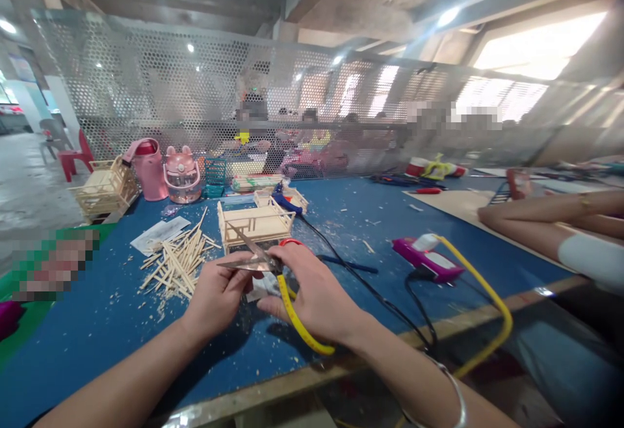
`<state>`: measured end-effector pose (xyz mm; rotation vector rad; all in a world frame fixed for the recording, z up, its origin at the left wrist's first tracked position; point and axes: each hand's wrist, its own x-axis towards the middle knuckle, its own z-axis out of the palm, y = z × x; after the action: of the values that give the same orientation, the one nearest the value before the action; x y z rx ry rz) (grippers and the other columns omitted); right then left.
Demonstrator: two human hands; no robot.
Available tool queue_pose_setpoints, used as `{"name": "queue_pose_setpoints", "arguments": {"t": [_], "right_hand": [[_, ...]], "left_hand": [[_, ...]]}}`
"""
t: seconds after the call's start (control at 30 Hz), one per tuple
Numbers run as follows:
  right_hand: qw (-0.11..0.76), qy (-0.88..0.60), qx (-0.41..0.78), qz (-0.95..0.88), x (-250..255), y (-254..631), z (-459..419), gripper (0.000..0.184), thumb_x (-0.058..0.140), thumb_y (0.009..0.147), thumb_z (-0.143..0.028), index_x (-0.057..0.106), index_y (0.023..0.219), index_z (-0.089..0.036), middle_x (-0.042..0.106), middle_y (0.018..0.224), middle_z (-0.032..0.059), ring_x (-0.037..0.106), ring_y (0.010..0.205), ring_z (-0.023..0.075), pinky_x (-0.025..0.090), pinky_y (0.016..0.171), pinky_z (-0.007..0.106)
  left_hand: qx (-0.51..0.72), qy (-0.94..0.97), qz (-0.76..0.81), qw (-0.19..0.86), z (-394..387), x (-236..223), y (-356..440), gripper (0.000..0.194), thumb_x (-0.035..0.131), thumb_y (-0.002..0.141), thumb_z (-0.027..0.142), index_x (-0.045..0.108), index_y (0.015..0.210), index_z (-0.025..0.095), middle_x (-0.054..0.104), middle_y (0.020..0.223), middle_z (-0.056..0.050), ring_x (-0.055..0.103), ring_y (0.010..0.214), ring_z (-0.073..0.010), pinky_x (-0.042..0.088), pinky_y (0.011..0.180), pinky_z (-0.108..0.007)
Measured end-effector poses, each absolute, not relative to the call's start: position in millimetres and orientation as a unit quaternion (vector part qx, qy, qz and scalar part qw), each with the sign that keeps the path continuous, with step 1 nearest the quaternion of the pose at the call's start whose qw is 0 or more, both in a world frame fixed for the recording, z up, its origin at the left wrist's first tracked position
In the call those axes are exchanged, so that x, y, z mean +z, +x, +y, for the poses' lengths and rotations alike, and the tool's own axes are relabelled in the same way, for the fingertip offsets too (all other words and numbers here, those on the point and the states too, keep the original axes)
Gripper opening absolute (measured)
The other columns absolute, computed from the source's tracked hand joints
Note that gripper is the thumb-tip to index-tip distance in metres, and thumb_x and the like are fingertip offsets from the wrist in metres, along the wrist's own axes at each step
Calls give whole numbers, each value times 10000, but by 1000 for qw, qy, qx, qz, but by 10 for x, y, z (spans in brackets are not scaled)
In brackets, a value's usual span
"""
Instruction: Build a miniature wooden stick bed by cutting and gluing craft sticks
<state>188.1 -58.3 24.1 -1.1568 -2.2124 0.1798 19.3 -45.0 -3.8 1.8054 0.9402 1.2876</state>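
Observation:
My right hand (312,285) grips a pair of scissors (295,324) with a curved yellow handle loop. Their metal blades are spread apart and point left, over my left hand. Beside the blades, my left hand (219,294) is closed, thumb and fingers pinched together; what it holds, if anything, is hidden. Just beyond the hands stands a small wooden stick frame (258,220) with railings. A loose pile of thin wooden sticks (180,255) lies to the left, partly over a white paper packet (158,234).
A blue glue gun (287,203) rests by the frame, its black cord crossing the table (341,213). At right are a purple power strip (429,260) with a yellow cable and another person's arm (531,216). Pink bottles (182,177) and stacked wooden frames (104,187) stand back left.

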Motion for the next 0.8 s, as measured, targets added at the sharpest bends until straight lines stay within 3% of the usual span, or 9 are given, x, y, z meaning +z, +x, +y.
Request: {"name": "queue_pose_setpoints", "arguments": {"t": [0.37,0.63,0.8], "right_hand": [[305,-437,96,-841,267,1881,-615,634,707,579,-477,507,1084,-150,559,1019,102,521,935,233,417,837,388],[317,-436,106,-836,201,1859,-621,543,623,669,-510,542,1076,-160,588,1012,110,543,933,231,434,819,370],[321,-426,103,-840,167,1872,-595,492,595,709,-490,552,1047,-135,610,947,108,555,871,209,446,786,346]], "left_hand": [[505,719,360,313,-466,-29,165,238,459,826,259,672,842,153,630,647,-30,504,511,-90,417,493,-181],[484,749,386,235,-492,-11,146,275,429,817,193,657,672,142,605,591,-23,501,497,-93,392,474,-179],[480,752,399,210,-512,26,162,241,433,777,135,645,664,155,593,552,-2,488,480,-94,364,463,-183]]}}
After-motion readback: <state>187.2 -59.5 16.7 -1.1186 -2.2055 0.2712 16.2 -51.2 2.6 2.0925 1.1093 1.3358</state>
